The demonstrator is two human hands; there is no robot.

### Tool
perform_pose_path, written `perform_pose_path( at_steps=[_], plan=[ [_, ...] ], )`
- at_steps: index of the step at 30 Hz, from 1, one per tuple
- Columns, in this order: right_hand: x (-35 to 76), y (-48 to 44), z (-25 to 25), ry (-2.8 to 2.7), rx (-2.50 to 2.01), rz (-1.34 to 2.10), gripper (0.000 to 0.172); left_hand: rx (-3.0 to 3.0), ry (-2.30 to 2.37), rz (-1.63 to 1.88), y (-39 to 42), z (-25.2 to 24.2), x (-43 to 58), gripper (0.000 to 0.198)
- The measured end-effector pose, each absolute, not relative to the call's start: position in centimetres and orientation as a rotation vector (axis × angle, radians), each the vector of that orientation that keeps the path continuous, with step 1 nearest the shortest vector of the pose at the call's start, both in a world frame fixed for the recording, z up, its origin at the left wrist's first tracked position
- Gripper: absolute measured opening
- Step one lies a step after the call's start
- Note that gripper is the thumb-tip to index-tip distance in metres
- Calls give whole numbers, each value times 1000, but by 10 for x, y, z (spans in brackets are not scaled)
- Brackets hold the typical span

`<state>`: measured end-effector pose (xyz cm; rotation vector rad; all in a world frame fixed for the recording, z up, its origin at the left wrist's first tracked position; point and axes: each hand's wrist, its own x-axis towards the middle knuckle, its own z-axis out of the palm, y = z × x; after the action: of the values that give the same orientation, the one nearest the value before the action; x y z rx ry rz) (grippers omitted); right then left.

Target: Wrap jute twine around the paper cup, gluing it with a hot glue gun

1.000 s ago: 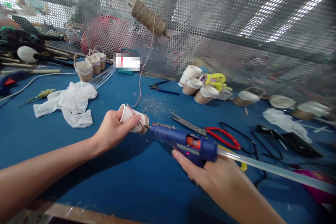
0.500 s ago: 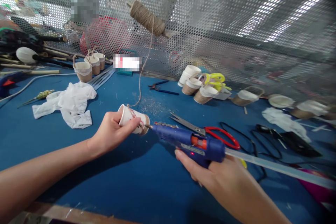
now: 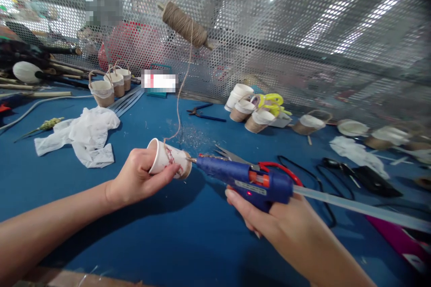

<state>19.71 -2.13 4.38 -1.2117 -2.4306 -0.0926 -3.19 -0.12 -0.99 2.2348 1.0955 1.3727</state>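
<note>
My left hand [image 3: 138, 177] grips a small white paper cup [image 3: 166, 159] lying on its side, its base end partly wound with brown twine. A twine strand [image 3: 182, 94] runs up from the cup to a spool [image 3: 184, 25] hung on the mesh wall. My right hand [image 3: 276, 226] holds a blue hot glue gun [image 3: 249, 180] with an orange trigger; its nozzle tip touches the cup's wrapped base. A clear glue stick [image 3: 353, 208] juts from the gun's back.
Red-handled scissors [image 3: 269, 167] lie behind the gun on the blue table [image 3: 161, 237]. Twine-wrapped cups [image 3: 251, 112] and small baskets [image 3: 104, 89] stand near the mesh wall [image 3: 303, 31]. White plastic [image 3: 84, 136], pliers [image 3: 204, 112] and black cords [image 3: 323, 179] lie around. A person in red sits behind the mesh.
The glue gun and my right hand have shifted slightly right and up, the nozzle staying at the cup's base. The cup has tilted a little in my left hand.
</note>
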Motion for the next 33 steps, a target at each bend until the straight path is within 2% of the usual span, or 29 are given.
perform_pose_path(
  at_steps=[8, 13, 20, 26, 33],
  plan=[
    [197, -22, 41, -2227, -1568, 551, 33, 2343, 884, 1473, 0, -8, -31, 24],
    [194, -21, 43, -2143, -1680, 763, 33, 2403, 830, 1476, 2, -8, -32, 23],
    [196, -21, 45, -2188, -1687, 656, 31, 2318, 919, 1486, 3, -11, -32, 28],
    [197, -22, 42, -2245, -1659, 595, 42, 2224, 989, 1461, 2, -13, -32, 27],
    [197, -22, 43, -2239, -1645, 553, 37, 2359, 837, 1484, 2, -8, -32, 26]
  ],
)
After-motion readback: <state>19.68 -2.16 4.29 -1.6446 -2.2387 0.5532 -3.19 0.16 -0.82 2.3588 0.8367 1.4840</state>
